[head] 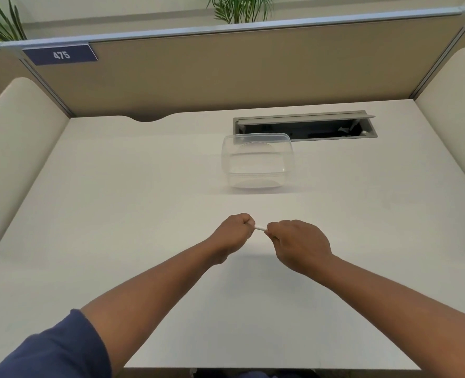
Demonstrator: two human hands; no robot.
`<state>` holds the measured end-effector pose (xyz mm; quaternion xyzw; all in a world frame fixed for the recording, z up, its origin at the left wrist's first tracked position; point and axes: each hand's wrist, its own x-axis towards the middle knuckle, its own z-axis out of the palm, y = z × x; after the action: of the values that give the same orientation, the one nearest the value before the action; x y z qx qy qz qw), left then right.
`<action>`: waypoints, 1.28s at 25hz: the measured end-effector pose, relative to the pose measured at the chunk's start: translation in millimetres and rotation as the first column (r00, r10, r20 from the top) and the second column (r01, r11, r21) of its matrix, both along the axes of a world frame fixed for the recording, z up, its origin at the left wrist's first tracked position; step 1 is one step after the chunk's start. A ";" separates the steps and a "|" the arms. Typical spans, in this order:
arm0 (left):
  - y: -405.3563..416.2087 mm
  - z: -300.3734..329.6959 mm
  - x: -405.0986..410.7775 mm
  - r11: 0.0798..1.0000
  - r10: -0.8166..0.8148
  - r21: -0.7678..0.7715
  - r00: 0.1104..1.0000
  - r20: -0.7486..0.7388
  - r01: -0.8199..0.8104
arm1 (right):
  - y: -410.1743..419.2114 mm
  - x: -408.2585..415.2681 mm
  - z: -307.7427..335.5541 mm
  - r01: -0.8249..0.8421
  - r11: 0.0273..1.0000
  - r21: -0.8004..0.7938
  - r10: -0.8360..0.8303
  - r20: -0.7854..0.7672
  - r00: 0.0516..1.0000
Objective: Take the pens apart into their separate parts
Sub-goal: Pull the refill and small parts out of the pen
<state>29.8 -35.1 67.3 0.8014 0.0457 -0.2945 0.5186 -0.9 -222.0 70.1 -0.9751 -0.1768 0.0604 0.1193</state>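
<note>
With the white pen (259,228) held at each end in the closed grip of the left hand (232,231) and right hand (298,241), it is best pulled straight apart, low over the worktop (144,214), so loose parts are kept near

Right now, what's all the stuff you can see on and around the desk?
pen: 1, white, gripped between both hands, mostly hidden
tub: 1, clear, desk middle, looks empty
desk: 1, white
cable hatch: 1, grey, open, behind tub
partition: 1, tan, behind desk
sign: 1, blue, reads 475, partition top left
plants: 2, green, beyond partition
sleeve: 1, blue, left arm
left hand: closed on pen
right hand: closed on pen
</note>
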 end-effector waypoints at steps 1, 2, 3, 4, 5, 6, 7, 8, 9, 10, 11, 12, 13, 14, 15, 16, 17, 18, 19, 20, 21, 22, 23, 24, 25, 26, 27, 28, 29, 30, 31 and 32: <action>1.4 1.0 1.6 1.000 -0.002 -0.020 1.000 -0.016 0.002 | 0.4 -0.8 -1.2 -0.002 1.000 -0.005 0.002 0.009 1.000; 3.1 1.7 2.9 0.999 -0.011 -0.032 1.000 -0.008 0.010 | 0.5 -0.4 -2.8 0.019 1.000 0.018 -0.019 0.000 1.000; 4.8 1.8 3.3 0.999 -0.017 -0.042 1.000 0.015 0.018 | 0.3 0.5 -4.4 0.053 0.997 0.061 -0.051 -0.027 0.998; 6.3 1.5 3.0 0.998 -0.017 -0.055 0.999 0.047 0.020 | 0.1 1.2 -5.5 0.091 0.989 0.114 -0.085 -0.062 0.994; 7.4 0.5 2.2 0.997 -0.011 -0.072 0.997 0.078 0.017 | -0.1 1.3 -6.0 0.126 0.978 0.163 -0.112 -0.095 0.989; 8.5 -1.1 1.4 0.996 -0.004 -0.085 0.994 0.106 0.013 | -0.2 0.8 -6.3 0.152 0.968 0.200 -0.129 -0.120 0.984; 10.0 -2.6 0.8 0.996 -0.003 -0.091 0.991 0.135 0.015 | -0.4 -0.2 -6.1 0.168 0.960 0.224 -0.139 -0.142 0.980; 11.6 -4.0 0.8 0.996 -0.007 -0.090 0.987 0.163 0.022 | -0.8 -0.8 -5.7 0.182 0.953 0.242 -0.145 -0.165 0.976; 13.4 -5.4 1.1 0.996 -0.014 -0.089 0.983 0.186 0.031 | -1.2 -1.3 -5.3 0.196 0.947 0.254 -0.151 -0.187 0.971; 15.2 -6.3 1.5 0.995 -0.018 -0.092 0.980 0.199 0.037 | -1.7 -1.7 -4.9 0.205 0.945 0.256 -0.155 -0.202 0.967; 16.8 -6.9 2.2 0.994 -0.017 -0.104 0.979 0.202 0.038 | -2.3 -1.7 -4.5 0.210 0.945 0.252 -0.159 -0.208 0.965; 18.0 -7.3 2.4 0.992 -0.011 -0.121 0.979 0.202 0.036 | -2.8 -1.7 -4.1 0.211 0.946 0.246 -0.161 -0.208 0.965; 19.0 -7.9 2.4 0.990 -0.007 -0.137 0.980 0.201 0.035 | -3.2 -1.6 -3.8 0.210 0.948 0.241 -0.162 -0.205 0.965; 19.8 -8.4 2.1 0.988 -0.009 -0.147 0.979 0.205 0.040 | -3.4 -1.7 -3.5 0.205 0.950 0.236 -0.159 -0.199 0.967; 20.3 -8.7 1.7 0.987 -0.018 -0.150 0.977 0.212 0.050 | -3.5 -2.0 -3.1 0.195 0.953 0.230 -0.153 -0.191 0.970; 21.0 -9.0 1.3 0.987 -0.030 -0.150 0.975 0.219 0.064 | -3.8 -2.3 -3.0 0.184 0.958 0.222 -0.144 -0.182 0.973; 22.0 -9.2 1.1 0.986 -0.046 -0.147 0.974 0.224 0.080 | -4.2 -2.7 -3.1 0.172 0.962 0.211 -0.136 -0.174 0.975; 23.1 -9.0 1.4 0.985 -0.065 -0.139 0.971 0.230 0.098 | -4.7 -2.8 -3.2 0.161 0.967 0.198 -0.129 -0.166 0.978; 24.5 -8.6 1.7 0.985 -0.087 -0.125 0.967 0.239 0.120 | -5.4 -3.2 -3.3 0.153 0.970 0.187 -0.123 -0.161 0.979; 25.5 -8.0 2.3 0.984 -0.111 -0.106 0.962 0.250 0.142 | -6.0 -3.4 -3.5 0.146 0.973 0.179 -0.118 -0.158 0.980; 26.3 -7.2 2.4 0.983 -0.135 -0.087 0.957 0.256 0.162 | -6.6 -3.7 -3.6 0.139 0.975 0.173 -0.112 -0.156 0.981; 26.6 -6.1 2.6 0.982 -0.156 -0.066 0.954 0.256 0.178 | -6.9 -3.9 -3.5 0.130 0.976 0.172 -0.104 -0.153 0.983; 26.8 -4.9 2.7 0.981 -0.176 -0.037 0.951 0.255 0.192 | -7.0 -4.0 -3.3 0.120 0.978 0.173 -0.094 -0.149 0.984; 26.7 -3.6 2.4 0.978 -0.202 0.002 0.944 0.262 0.209 | -7.2 -4.2 -2.9 0.107 0.979 0.172 -0.083 -0.143 0.986; 26.0 -2.7 2.2 0.971 -0.240 0.052 0.929 0.281 0.235 | -7.4 -4.4 -2.6 0.089 0.982 0.165 -0.067 -0.134 0.989; 25.0 -2.0 1.6 0.956 -0.291 0.110 0.907 0.304 0.270 | -7.5 -4.7 -2.6 0.066 0.986 0.150 -0.048 -0.121 0.991; 23.6 -1.2 1.0 0.935 -0.350 0.170 0.881 0.317 0.310 | -7.3 -5.0 -2.3 0.041 0.991 0.130 -0.027 -0.106 0.994; 21.7 -0.2 0.6 0.910 -0.405 0.225 0.859 0.313 0.347 | -7.0 -5.4 -1.9 0.019 0.993 0.113 -0.009 -0.094 0.996; 19.9 0.4 0.2 0.887 -0.448 0.263 0.844 0.296 0.379 | -6.4 -5.8 -1.5 0.004 0.995 0.103 0.005 -0.082 0.997; 18.1 0.9 -0.2 0.869 -0.479 0.281 0.833 0.276 0.406 | -5.6 -6.0 -1.0 -0.010 0.996 0.094 0.016 -0.069 0.997; 16.7 1.1 -1.3 0.856 -0.502 0.287 0.824 0.264 0.429 | -4.8 -6.3 -0.6 -0.023 0.996 0.081 0.027 -0.056 0.998; 16.0 1.9 -2.1 0.844 -0.521 0.295 0.814 0.258 0.447 | -4.3 -6.2 0.0 -0.028 0.997 0.067 0.031 -0.047 0.998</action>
<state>27.8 -19.1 69.2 0.8763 -0.2155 -0.2726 0.3338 -7.1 -226.4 70.1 -0.9661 -0.1901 0.0799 0.1552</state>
